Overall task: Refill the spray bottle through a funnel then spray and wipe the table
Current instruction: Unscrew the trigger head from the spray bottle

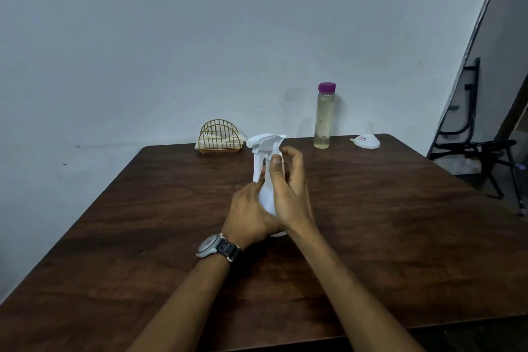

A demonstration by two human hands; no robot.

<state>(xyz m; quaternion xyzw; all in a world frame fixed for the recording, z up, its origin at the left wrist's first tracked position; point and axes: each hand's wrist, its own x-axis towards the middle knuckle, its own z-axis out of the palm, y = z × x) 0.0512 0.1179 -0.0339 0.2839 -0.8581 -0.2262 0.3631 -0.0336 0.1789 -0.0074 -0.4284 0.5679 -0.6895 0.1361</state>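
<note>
Head view: white spray bottle (pixel 266 194) standing on tabletop (pixel 400 223).
Left hand (pixel 248 214): gripping its body.
Right hand (pixel 288 191): gripping its neck.
Funnel sticker (pixel 362 139): unreadable.

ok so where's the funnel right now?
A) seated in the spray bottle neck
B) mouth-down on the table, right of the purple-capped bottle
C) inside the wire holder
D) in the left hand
B: the funnel sits wide end down, spout up, on the table, right of the purple-capped bottle and apart from the spray bottle, which has its trigger head on.
</note>
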